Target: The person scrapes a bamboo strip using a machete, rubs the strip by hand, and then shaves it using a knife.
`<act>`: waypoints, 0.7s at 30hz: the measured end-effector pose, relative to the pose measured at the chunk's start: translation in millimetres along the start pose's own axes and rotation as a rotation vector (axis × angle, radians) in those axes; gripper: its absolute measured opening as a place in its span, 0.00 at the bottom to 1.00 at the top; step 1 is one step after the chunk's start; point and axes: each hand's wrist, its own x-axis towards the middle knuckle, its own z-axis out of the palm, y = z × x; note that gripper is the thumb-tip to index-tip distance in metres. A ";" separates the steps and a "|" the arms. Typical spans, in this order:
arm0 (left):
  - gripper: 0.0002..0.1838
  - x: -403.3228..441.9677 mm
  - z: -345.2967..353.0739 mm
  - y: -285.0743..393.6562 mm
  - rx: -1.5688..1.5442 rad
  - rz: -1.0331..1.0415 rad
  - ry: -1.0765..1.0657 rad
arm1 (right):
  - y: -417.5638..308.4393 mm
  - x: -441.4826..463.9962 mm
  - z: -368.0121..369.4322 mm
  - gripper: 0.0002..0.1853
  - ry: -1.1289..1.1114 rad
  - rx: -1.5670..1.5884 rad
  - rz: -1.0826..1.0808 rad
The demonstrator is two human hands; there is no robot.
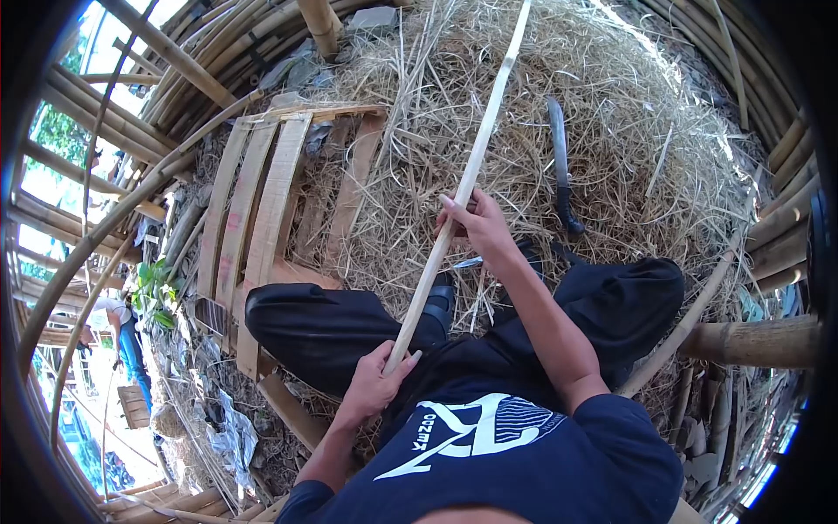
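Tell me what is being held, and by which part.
A long, pale, narrow strip, apparently bamboo: the left hand holds its near end, the right hand farther along its length.

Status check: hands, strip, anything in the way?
Left hand gripping bamboo strip near end; right hand gripping farther along. Strip slants away above shavings. Machete lies right of strip, apart; nothing visibly blocking.

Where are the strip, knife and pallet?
Strip (474, 164): head view, near mid-length.
Knife (559, 155): head view, on the blade.
Pallet (278, 192): head view, on a slat.
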 end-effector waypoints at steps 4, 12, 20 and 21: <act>0.11 14.8 5.2 18.8 0.005 0.044 0.011 | -25.1 17.0 -4.5 0.12 -0.001 -0.110 -0.089; 0.12 63.0 11.7 49.5 -0.270 -0.086 -0.352 | -39.1 72.1 -53.2 0.20 0.098 -0.077 -0.049; 0.13 126.8 29.1 40.1 -0.517 -0.107 -0.467 | 12.6 54.5 -157.3 0.32 0.390 -0.797 0.212; 0.18 134.6 26.8 38.8 -0.537 -0.120 -0.489 | 3.0 43.5 -166.0 0.32 0.434 -0.950 0.221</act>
